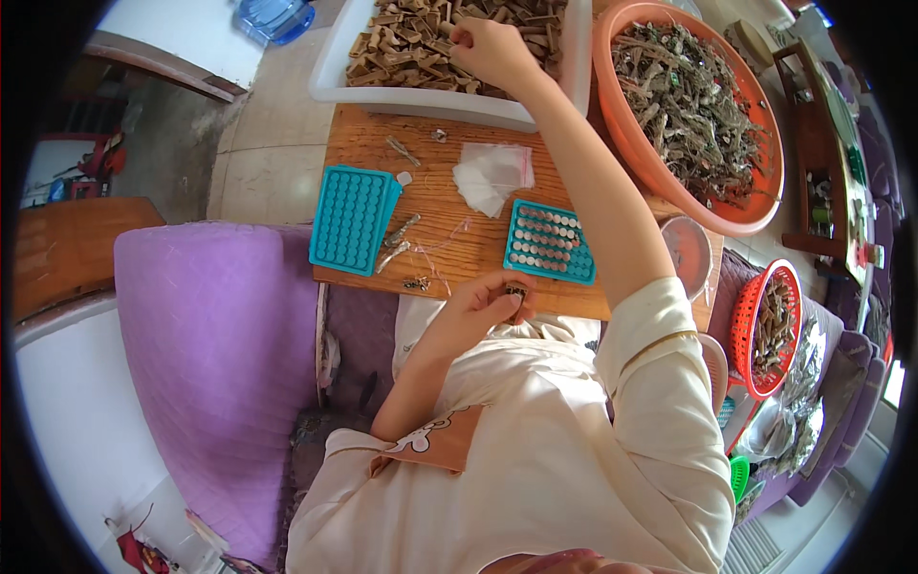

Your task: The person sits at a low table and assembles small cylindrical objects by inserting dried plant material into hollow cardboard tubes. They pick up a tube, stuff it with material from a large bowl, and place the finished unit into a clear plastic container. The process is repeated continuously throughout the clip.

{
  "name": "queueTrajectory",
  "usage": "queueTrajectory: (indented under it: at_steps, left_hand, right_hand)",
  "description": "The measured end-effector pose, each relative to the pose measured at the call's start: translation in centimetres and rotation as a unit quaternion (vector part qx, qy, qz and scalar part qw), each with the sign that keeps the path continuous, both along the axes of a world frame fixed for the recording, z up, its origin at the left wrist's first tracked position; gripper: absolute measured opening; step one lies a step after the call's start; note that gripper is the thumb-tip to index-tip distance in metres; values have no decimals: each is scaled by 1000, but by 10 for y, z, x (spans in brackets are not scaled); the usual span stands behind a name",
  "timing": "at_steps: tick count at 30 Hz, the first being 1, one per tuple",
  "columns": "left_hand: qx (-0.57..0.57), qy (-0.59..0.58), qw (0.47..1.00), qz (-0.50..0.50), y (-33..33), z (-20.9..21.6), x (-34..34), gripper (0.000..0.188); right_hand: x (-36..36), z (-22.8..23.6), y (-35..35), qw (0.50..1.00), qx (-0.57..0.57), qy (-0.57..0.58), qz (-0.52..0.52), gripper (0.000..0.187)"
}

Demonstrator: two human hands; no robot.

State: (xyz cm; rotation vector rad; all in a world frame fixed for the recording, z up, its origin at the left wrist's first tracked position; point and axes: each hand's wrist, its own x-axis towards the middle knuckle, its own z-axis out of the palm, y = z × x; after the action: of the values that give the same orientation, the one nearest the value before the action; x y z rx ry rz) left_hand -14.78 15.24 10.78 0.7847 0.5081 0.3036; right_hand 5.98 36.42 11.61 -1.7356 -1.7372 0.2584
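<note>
While my right hand (490, 50) pinches brown pieces (411, 38) in the white bin (449, 103) at twelve o'clock, my left hand (478, 304) pinches a small dark piece (515, 290).

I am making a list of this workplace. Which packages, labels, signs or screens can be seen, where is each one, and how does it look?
Small clear plastic bags: a loose whitish pile on the wooden board, between the two teal trays.
Silvery foil bags: a crumpled heap at the right, below the red basket.
Blue water bottle: on the floor, top left, translucent.
No signs or screens can be made out.
</note>
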Motion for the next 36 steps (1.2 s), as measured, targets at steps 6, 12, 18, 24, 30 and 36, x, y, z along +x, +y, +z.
queueTrajectory:
  at_steps: [6,12,18,24,30,36]
  left_hand:
    - [-42,13,999,21,-2,7,-11,29]
    - [-35,0,998,58,3,1,-17,28]
    - [-19,8,988,153,10,13,-8,29]
    - [-85,-63,974,202,14,29,6,34]
    - [-85,-142,962,217,11,42,17,38]
    - [16,-126,962,242,-1,49,22,40]
  right_hand:
    - [-17,-32,49,984,-84,-136,-79,23]
    - [18,-27,48,997,-37,-70,-17,31]
    - [-1,85,-52,977,-75,166,-108,35]
    - [3,43,-142,974,86,114,-176,16]
    - [-3,17,-196,954,58,145,-257,16]
    - [-47,40,-249,847,23,485,-217,19]
